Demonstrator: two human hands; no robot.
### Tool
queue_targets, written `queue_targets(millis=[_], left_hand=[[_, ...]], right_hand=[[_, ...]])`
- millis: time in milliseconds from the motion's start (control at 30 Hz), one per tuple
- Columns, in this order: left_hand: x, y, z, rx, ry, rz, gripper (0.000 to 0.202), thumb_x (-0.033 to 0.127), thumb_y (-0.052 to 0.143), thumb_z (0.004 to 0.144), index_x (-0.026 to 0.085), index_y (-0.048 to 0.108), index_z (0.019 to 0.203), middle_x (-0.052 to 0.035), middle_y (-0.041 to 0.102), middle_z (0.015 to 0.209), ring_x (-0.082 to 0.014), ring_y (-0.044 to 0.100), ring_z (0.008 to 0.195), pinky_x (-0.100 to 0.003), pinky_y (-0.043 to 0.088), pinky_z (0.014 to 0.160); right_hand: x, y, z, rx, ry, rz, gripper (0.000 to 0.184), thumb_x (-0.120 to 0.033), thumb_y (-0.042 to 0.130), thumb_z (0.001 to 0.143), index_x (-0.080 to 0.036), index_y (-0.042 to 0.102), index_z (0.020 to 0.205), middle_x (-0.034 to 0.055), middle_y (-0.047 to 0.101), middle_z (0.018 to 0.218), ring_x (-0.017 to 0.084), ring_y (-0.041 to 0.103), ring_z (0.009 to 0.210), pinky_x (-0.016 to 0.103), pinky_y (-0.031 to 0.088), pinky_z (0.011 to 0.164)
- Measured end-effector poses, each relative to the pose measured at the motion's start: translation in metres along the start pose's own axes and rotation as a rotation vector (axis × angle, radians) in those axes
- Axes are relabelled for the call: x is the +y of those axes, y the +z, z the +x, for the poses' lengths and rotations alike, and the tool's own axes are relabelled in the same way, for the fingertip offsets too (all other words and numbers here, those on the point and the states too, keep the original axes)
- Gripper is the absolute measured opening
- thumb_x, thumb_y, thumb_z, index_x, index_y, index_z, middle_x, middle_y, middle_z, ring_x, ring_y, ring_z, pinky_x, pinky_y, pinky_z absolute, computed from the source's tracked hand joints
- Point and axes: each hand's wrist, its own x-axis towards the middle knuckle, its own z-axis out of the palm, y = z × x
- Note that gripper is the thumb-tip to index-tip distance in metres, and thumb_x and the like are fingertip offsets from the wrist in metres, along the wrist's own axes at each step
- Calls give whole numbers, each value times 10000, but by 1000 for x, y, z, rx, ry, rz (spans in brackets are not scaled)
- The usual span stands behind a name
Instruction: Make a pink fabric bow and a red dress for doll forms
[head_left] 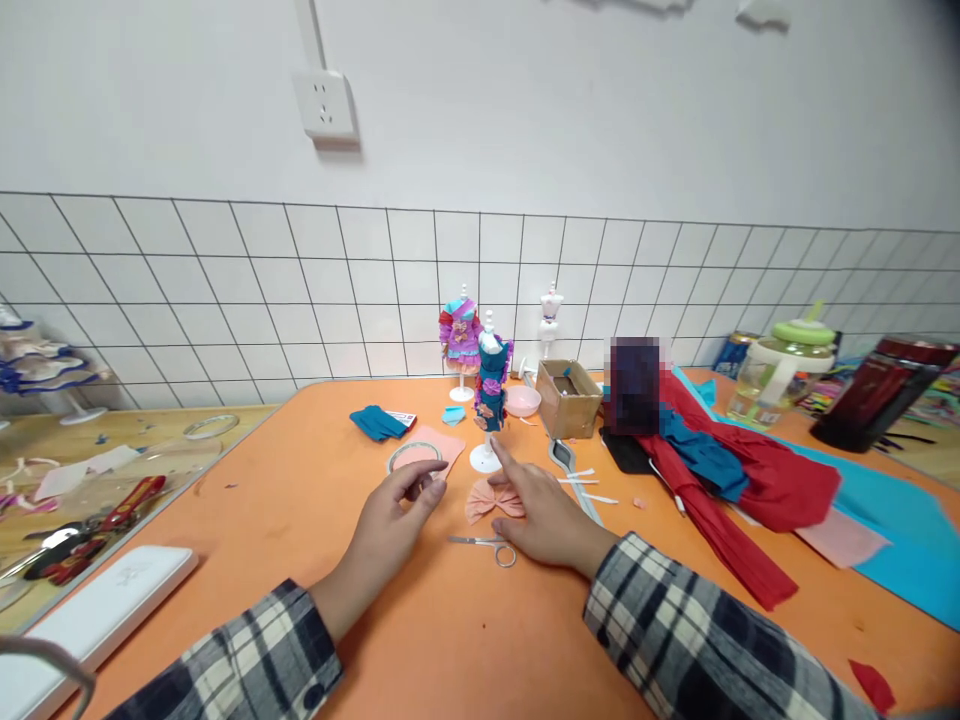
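A pink pleated bow (484,502) lies on the orange table. Over its right end is my right hand (551,512), forefinger stretched forward and thumb apart; whether it touches the bow I cannot tell. My left hand (401,515) hovers to the left of the bow, fingers curved, with a gap between thumb and forefinger and nothing visible in it. Small scissors (480,541) rest just in front of the bow, near my right thumb. Behind the bow stands a mini dress form (491,385) in a teal dress with purple ruffles and flowers.
A roll of tape (397,455) sits on pink paper beyond my left hand. Further back are folded teal fabric (379,423), a pink bowl (523,401), a cardboard box (568,405) and two other dress forms. Red fabric (780,475), a jug (784,375) and a dark bottle (881,395) occupy the right.
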Motion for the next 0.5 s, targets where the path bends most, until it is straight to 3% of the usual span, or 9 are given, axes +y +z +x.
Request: queue_targets(millis=[167, 267, 333, 433, 500], left_hand=[[3, 4, 0, -54, -53, -79, 416, 494, 553, 834, 174, 672, 1073, -88, 669, 1003, -263, 604, 951, -383, 461, 852], [2, 6, -1, -98, -111, -202, 507, 553, 605, 795, 171, 640, 1125, -104, 660, 1047, -285, 598, 1028, -403, 452, 910], [0, 7, -2, -146, -182, -398, 614, 615, 613, 778, 173, 580, 1204, -129, 648, 1112, -304, 576, 1116, -413, 456, 930], [2, 8, -6, -304, -294, -730, 690, 665, 603, 772, 179, 522, 1255, -165, 622, 1205, -318, 568, 1163, -440, 455, 945], [3, 10, -9, -420, -358, -811, 619, 591, 664, 769, 172, 550, 1210, -167, 626, 1204, -306, 592, 1132, -438, 448, 951]], right_hand=[[5, 6, 1, 4, 0, -178, 951, -57, 565, 789, -257, 20, 1542, 34, 670, 968, 213, 556, 927, 420, 367, 955], [0, 5, 2, 75, -93, -167, 948, -32, 542, 806, -264, -12, 1539, 25, 667, 967, 208, 549, 926, 416, 384, 944], [-7, 3, 0, 135, -186, -133, 942, -24, 531, 819, -293, -23, 1533, 10, 666, 998, 200, 547, 954, 446, 357, 997], [-17, 2, -3, 176, -344, -102, 896, -12, 495, 837, -317, 13, 1528, -3, 663, 996, 188, 553, 966, 501, 280, 1076], [-22, 2, -5, 169, -413, -105, 847, -27, 486, 852, -312, 61, 1527, 9, 665, 982, 200, 549, 954, 488, 331, 1029]])
